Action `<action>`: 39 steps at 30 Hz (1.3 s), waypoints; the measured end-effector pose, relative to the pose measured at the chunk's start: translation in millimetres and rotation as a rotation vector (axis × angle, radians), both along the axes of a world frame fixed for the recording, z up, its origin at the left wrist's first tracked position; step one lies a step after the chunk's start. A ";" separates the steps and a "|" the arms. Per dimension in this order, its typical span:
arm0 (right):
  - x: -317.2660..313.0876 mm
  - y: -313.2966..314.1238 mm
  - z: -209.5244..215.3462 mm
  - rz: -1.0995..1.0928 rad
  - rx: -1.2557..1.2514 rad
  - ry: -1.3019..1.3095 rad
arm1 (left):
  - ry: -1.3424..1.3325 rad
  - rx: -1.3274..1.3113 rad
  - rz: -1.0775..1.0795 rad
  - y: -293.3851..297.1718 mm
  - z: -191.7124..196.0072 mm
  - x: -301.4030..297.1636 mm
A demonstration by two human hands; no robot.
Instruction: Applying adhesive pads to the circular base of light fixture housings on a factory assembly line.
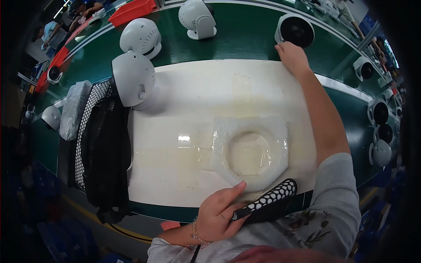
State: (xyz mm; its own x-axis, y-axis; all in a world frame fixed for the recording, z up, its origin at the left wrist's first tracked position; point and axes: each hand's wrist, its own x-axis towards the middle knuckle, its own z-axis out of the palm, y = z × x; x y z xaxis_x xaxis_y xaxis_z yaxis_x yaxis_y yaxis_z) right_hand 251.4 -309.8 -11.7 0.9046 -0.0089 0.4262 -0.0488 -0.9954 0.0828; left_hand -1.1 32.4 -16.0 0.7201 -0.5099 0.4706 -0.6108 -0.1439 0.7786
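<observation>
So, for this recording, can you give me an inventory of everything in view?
Rounded plastic units: at least ten, white, some with black faces, around the bench
Smooth worktop: one, green, under the board
Flat board: one, white, centre
Foam block with round hollow: one, white, on the board
Fabric bundle with honeycomb trim: one, black and white, board's left edge
Plastic-wrapped bundle: one, pale, far left
Honeycomb-patterned strip: one, black and white, board's near edge
Open trays: at least two, red, upper left
Co-workers: at least two, one in light blue, upper left
Left hand: one, at the strip
Right hand: one, at a black-faced unit
Sleeves: two, grey, lower edge
</observation>
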 end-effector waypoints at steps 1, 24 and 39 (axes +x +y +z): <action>3.7 11.7 4.5 0.057 0.153 -0.025 | -0.005 -0.004 -0.006 -1.2 2.5 1.8; -51.4 79.3 90.2 0.465 0.956 0.039 | 0.107 -0.014 -0.021 3.3 3.4 -3.2; -187.9 170.8 94.4 0.725 0.335 -0.109 | 0.017 -0.030 0.054 -1.2 4.6 -11.1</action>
